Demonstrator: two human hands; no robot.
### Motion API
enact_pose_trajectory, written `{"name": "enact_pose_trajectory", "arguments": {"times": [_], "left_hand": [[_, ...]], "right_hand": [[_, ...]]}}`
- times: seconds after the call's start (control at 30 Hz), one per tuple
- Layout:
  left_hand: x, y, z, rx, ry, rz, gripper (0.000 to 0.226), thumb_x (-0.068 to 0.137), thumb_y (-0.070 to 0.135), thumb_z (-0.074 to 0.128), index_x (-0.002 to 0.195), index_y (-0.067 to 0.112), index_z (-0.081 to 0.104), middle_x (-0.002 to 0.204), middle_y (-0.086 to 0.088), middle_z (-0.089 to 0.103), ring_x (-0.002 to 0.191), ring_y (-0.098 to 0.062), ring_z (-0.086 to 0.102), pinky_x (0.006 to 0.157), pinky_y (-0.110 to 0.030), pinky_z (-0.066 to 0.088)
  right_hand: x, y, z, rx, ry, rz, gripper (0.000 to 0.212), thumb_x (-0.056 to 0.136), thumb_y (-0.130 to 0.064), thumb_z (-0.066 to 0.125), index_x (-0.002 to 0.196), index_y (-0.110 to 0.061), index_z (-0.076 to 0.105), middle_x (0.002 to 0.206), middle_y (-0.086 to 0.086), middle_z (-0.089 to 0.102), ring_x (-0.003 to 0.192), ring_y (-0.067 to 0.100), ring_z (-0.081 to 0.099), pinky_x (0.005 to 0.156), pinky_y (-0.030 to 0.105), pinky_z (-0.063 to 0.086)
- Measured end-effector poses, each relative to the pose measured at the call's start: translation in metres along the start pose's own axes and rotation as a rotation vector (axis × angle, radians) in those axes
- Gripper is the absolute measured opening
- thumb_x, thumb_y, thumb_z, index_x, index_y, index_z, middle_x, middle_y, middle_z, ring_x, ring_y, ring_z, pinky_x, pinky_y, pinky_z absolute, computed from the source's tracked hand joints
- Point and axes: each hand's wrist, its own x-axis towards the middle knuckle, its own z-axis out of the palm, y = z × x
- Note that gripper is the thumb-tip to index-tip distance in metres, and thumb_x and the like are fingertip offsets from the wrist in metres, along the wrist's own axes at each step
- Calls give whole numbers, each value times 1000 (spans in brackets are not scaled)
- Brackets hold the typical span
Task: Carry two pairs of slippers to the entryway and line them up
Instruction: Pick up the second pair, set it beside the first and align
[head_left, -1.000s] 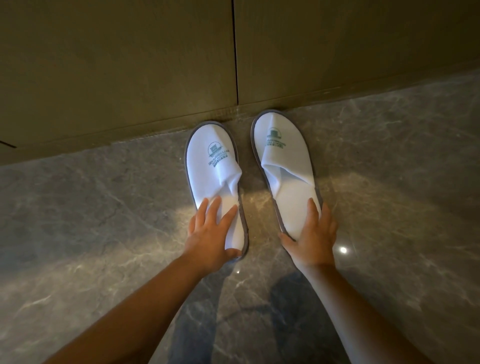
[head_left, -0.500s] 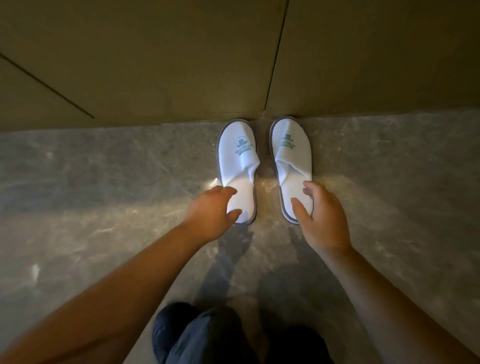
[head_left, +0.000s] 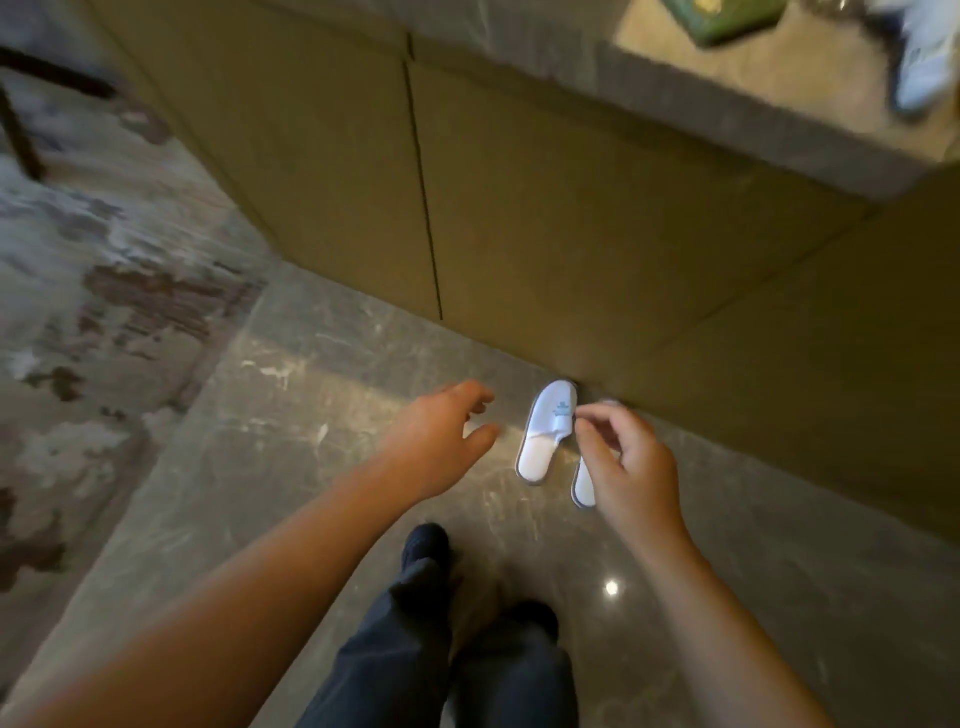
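Observation:
Two white slippers lie side by side on the marble floor, toes against the cabinet base. The left slipper (head_left: 545, 434) is fully visible with a green logo. The right slipper (head_left: 583, 487) is mostly hidden behind my right hand (head_left: 631, 467), which hovers above it with fingers loosely curled and nothing in them. My left hand (head_left: 441, 439) floats to the left of the pair, fingers spread, empty. Another white slipper (head_left: 922, 62), blurred, lies on the countertop at the upper right.
An olive cabinet front (head_left: 519, 208) runs along behind the slippers under a grey stone counter edge (head_left: 727, 109). A patterned carpet (head_left: 93, 291) covers the floor at left. My dark trouser legs and shoes (head_left: 431, 545) stand just below the hands.
Both hands have come off the slippers and lifted away. The camera has risen and pulled back, so the pair looks smaller and the counter and carpet have come into view.

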Motion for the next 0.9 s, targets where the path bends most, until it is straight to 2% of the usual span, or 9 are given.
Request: {"name": "enact_pose_trajectory", "arguments": {"times": [0.13,0.2,0.33,0.47,0.5,0.63,0.67,0.8,0.9], "left_hand": [[-46,8,-60,-109,156,-55,37,86,30,50,122,20,48,123,-2,58,109,-14,54,87,-23,40],[-65,10,-78,-188,245,-93,36,86,29,50,121,21,48,121,0,58,105,-9,52,85,-19,37],[-96,4,-101,-304,422,-209,36,86,27,51,121,21,49,120,2,58,102,-5,50,87,-19,37],[-127,-16,-119,-403,622,-348,35,85,23,52,120,18,50,115,1,58,105,-12,53,90,-23,40],[-136,-24,-123,-418,663,-384,35,85,22,52,119,17,51,112,1,57,104,-12,53,90,-23,41],[-172,-62,-135,-549,845,-531,31,84,15,54,114,12,53,99,3,55,95,-14,54,87,-29,46],[-180,-74,-138,-592,907,-559,29,83,13,54,112,11,54,94,4,56,91,-14,55,84,-27,48],[-200,-134,-154,-714,1098,-671,24,84,9,53,107,14,54,84,11,54,79,-5,54,63,-5,46],[-207,-189,-179,-737,1106,-742,24,84,12,53,108,14,54,90,7,57,85,-10,56,68,-12,47]], "right_hand": [[-11,-71,5,71,-62,-87,14,85,-12,54,87,-24,60,85,-2,64,83,12,59,66,3,41],[-13,-96,9,92,-116,-132,18,85,-11,54,83,-28,58,82,-9,63,82,8,58,65,1,41],[-10,-129,24,68,-340,-212,24,86,-16,52,79,-38,56,84,-17,61,83,-1,58,65,2,44],[1,-165,56,6,-565,-316,17,86,-19,52,82,-36,56,83,-13,62,81,3,58,65,15,45],[3,-176,69,-2,-614,-352,16,86,-19,52,83,-34,56,82,-13,61,80,3,58,65,16,45],[6,-228,131,-33,-783,-525,14,86,-17,52,86,-31,56,80,-19,57,75,-9,56,61,2,44],[6,-242,149,-47,-828,-557,12,87,-18,51,88,-28,56,80,-19,57,75,-7,56,62,4,46],[3,-291,229,-58,-944,-627,11,87,-20,51,94,-17,59,79,-14,57,77,3,57,67,15,47],[3,-322,293,-63,-992,-641,14,87,-20,51,99,-17,58,81,-15,56,79,2,56,64,11,48]]}}
